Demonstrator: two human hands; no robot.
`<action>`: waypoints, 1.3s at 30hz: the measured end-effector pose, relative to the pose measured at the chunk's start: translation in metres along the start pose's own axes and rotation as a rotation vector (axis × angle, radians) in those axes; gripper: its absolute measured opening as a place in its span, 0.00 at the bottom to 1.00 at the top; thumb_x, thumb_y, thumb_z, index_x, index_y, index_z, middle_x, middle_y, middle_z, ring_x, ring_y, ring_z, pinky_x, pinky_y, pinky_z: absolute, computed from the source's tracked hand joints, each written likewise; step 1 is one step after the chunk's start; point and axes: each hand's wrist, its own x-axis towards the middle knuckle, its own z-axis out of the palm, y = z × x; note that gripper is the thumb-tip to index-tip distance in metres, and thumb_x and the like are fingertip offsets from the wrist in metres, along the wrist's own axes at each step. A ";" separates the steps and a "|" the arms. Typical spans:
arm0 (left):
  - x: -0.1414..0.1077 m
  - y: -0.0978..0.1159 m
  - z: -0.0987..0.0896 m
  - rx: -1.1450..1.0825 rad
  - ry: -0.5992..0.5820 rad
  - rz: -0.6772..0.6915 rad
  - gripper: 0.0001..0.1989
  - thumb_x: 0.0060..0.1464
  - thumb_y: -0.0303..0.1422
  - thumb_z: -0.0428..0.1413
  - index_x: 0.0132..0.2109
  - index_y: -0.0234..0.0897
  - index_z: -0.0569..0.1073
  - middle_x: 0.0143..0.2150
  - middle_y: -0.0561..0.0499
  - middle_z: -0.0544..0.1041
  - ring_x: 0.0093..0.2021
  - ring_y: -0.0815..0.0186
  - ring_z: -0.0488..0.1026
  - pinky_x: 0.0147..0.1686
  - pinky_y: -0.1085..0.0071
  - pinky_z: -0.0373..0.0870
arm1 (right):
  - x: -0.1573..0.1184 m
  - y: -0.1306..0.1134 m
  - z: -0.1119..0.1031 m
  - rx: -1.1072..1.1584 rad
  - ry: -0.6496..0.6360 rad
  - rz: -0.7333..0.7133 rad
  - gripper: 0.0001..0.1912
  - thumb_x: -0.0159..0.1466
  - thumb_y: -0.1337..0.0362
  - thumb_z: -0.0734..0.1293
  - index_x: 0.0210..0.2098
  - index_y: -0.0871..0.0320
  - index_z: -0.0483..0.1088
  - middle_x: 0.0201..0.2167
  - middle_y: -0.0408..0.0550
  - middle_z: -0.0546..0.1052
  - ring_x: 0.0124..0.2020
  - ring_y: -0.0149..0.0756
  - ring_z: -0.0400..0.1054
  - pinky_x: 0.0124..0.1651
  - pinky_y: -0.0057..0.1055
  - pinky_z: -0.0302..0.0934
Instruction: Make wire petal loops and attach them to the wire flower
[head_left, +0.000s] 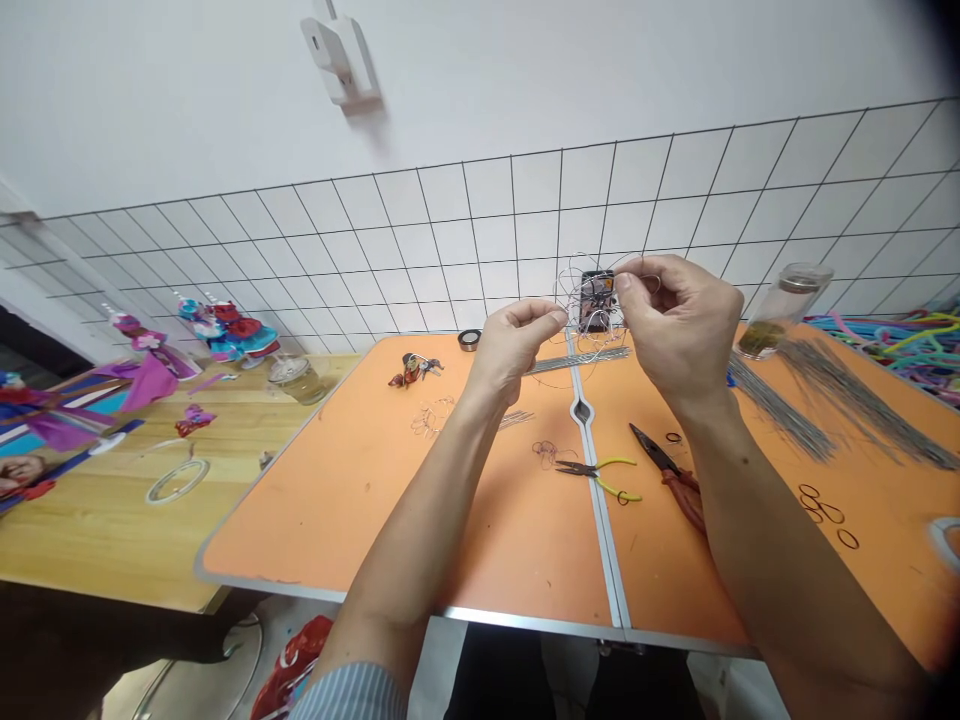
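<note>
**While the looped wire piece is held up, go gently**

As it spans the gap in front of a dark phone-like device, your left hand has thumb and forefinger pressed together, seemingly on its left edge, and your right hand pinches its upper right. The exact grip points are too fine to make out. The step in hand appears to be shaping the thin strand; to do it well, let one hand anchor while the other guides short, even bends. Use light tension, since wire this thin would probably kink. The dark backdrop muddles the strands, so lifting the piece against the pale wall should help. If a bend needs more bite, the yellow-handled pliers lie below on the orange table, near the red-handled needle-nose pliers.
</note>
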 end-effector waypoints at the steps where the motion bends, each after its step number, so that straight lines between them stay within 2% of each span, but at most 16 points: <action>1: 0.000 -0.001 0.000 0.002 0.002 0.004 0.06 0.57 0.32 0.71 0.36 0.35 0.83 0.27 0.57 0.68 0.23 0.77 0.53 0.22 0.74 0.45 | 0.000 -0.001 -0.001 -0.001 -0.002 -0.008 0.12 0.74 0.61 0.67 0.45 0.55 0.84 0.39 0.48 0.83 0.34 0.33 0.74 0.43 0.34 0.72; 8: 0.000 -0.001 0.000 -0.007 -0.017 0.062 0.10 0.54 0.33 0.75 0.33 0.34 0.83 0.29 0.54 0.74 0.27 0.76 0.60 0.27 0.74 0.54 | 0.000 -0.001 -0.002 0.014 -0.063 0.023 0.12 0.75 0.58 0.68 0.44 0.55 0.83 0.35 0.48 0.81 0.32 0.32 0.72 0.36 0.31 0.69; 11: -0.001 -0.001 0.000 0.010 -0.032 0.080 0.11 0.54 0.34 0.75 0.32 0.34 0.83 0.28 0.54 0.74 0.28 0.75 0.62 0.28 0.75 0.55 | 0.002 -0.001 -0.002 0.041 -0.101 0.063 0.12 0.74 0.57 0.69 0.44 0.55 0.83 0.33 0.47 0.80 0.31 0.32 0.73 0.34 0.30 0.69; 17: 0.000 0.002 0.001 -0.019 0.063 0.102 0.09 0.55 0.30 0.73 0.31 0.34 0.82 0.27 0.55 0.72 0.28 0.75 0.61 0.28 0.75 0.55 | 0.006 0.000 -0.004 0.146 -0.147 0.150 0.12 0.73 0.59 0.71 0.51 0.56 0.83 0.36 0.48 0.81 0.33 0.33 0.77 0.37 0.32 0.77; 27: 0.002 0.006 -0.004 -0.068 0.158 0.117 0.11 0.55 0.32 0.76 0.32 0.35 0.82 0.26 0.56 0.71 0.26 0.76 0.58 0.26 0.73 0.53 | 0.007 0.003 -0.006 0.206 -0.186 0.186 0.11 0.73 0.58 0.72 0.49 0.56 0.83 0.36 0.49 0.82 0.32 0.31 0.76 0.35 0.30 0.78; 33: 0.006 0.001 -0.006 -0.098 0.122 0.165 0.13 0.52 0.37 0.79 0.34 0.36 0.85 0.27 0.55 0.73 0.28 0.75 0.62 0.27 0.74 0.57 | 0.007 -0.001 -0.007 0.289 -0.254 0.203 0.10 0.72 0.57 0.75 0.47 0.57 0.83 0.35 0.48 0.82 0.30 0.30 0.75 0.36 0.30 0.78; 39: 0.008 -0.002 -0.007 -0.104 0.093 0.199 0.17 0.47 0.42 0.81 0.34 0.38 0.86 0.29 0.53 0.77 0.30 0.73 0.65 0.28 0.74 0.60 | 0.008 -0.005 -0.011 0.360 -0.272 0.247 0.09 0.69 0.61 0.77 0.47 0.57 0.83 0.35 0.47 0.81 0.31 0.29 0.75 0.35 0.29 0.76</action>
